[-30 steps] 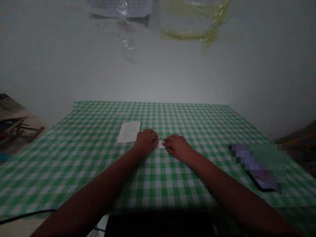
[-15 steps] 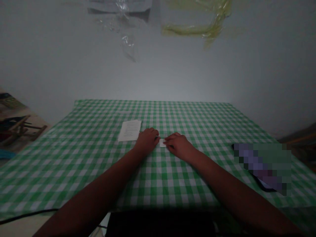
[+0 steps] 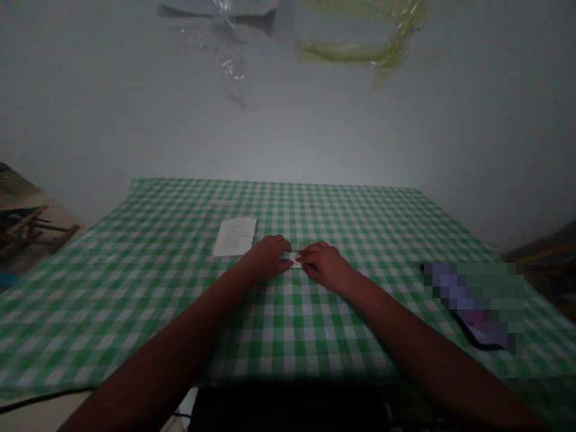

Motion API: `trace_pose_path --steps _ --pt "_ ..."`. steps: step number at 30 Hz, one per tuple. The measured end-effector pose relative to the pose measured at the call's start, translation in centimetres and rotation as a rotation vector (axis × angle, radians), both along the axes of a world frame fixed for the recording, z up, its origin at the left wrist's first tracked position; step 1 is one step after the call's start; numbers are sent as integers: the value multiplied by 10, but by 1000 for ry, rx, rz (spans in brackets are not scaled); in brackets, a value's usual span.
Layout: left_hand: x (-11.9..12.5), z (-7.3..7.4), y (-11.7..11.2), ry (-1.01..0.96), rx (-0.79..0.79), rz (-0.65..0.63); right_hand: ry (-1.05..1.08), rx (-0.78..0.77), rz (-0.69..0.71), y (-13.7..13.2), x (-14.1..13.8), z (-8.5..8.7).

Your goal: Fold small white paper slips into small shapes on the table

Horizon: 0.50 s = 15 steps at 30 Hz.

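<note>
A small white piece of paper point(image 3: 294, 258), which looks folded, lies on the checked cloth between my two hands. My left hand point(image 3: 269, 257) is at its left side, thumb on the near edge and curled fingers at the far edge. From the right, my right hand point(image 3: 324, 264) grips the same paper with its fingertips pressed together. Part of the paper is covered by my fingers, and its folds are too small to make out. Just beyond my left wrist rests a stack of white printed sheets point(image 3: 234, 237).
A green and white checked tablecloth point(image 3: 288, 336) covers the table, which stands against a pale wall point(image 3: 288, 132). On the right lies a phone point(image 3: 481, 339), partly blurred out. A black cable point(image 3: 45, 397) runs along the near left edge. Wooden furniture point(image 3: 38, 231) stands at far left.
My left hand has shifted slightly and its thumb and fingers have spread apart around the paper's left side. My right hand stays almost in place. The view has moved a little.
</note>
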<state>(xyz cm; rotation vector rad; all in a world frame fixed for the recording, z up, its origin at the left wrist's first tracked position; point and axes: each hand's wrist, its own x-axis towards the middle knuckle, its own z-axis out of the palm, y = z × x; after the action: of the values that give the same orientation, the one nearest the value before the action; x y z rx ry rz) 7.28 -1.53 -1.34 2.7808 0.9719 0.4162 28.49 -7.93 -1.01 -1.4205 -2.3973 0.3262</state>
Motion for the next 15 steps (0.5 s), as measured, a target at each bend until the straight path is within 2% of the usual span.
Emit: trace_pose_path --steps 6,15 --pt "8 -2 0 44 24 100 -3 11 5 1 0 -2" --pt "-1 6 -1 4 -23 8 -10 10 0 -2 -1 2"
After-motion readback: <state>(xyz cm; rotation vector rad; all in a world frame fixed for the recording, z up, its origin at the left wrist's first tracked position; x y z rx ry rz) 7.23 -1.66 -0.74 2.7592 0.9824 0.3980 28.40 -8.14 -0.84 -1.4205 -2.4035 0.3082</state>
